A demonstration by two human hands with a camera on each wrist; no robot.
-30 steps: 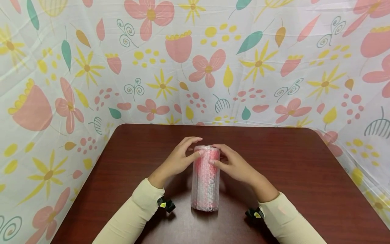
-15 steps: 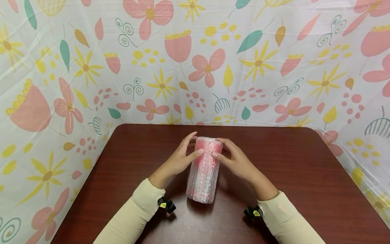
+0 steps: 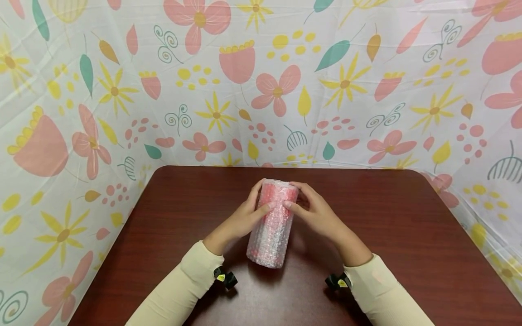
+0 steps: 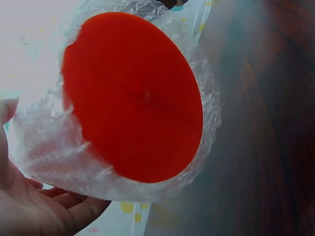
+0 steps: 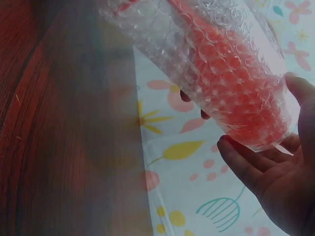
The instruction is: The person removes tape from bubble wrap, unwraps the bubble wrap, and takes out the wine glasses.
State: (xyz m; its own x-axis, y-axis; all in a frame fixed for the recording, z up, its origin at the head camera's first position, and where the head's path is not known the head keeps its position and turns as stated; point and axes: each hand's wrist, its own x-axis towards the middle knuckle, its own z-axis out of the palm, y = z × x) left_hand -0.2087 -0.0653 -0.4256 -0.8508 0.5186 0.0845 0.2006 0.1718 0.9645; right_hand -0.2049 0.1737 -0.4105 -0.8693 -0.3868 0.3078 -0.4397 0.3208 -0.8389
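- Head view: holding the bundle (image 3: 272,228) in both hands, short of the table's (image 3: 387,217) far edge, roughly midway between its two far corners.
- Pinching the left side with the left hand (image 3: 244,215), thumb in front, fingers curled behind.
- Pinching the right side with the right hand (image 3: 320,215), thumb likewise in front.
- Held at a slant, near end further left than far end; cannot tell from here whether touching the table.
- Wearing cream sleeves (image 3: 175,285), with a black clip (image 3: 225,277) at each wrist; facing a flowered cloth (image 3: 277,122) past the far edge.
- Left wrist view: looking onto a round red end (image 4: 133,103) ringed by bubble wrap (image 4: 64,162), with left fingers against the wrap.
- Right wrist view: gripping the other end between right thumb and fingers, with red showing through the bubbles.
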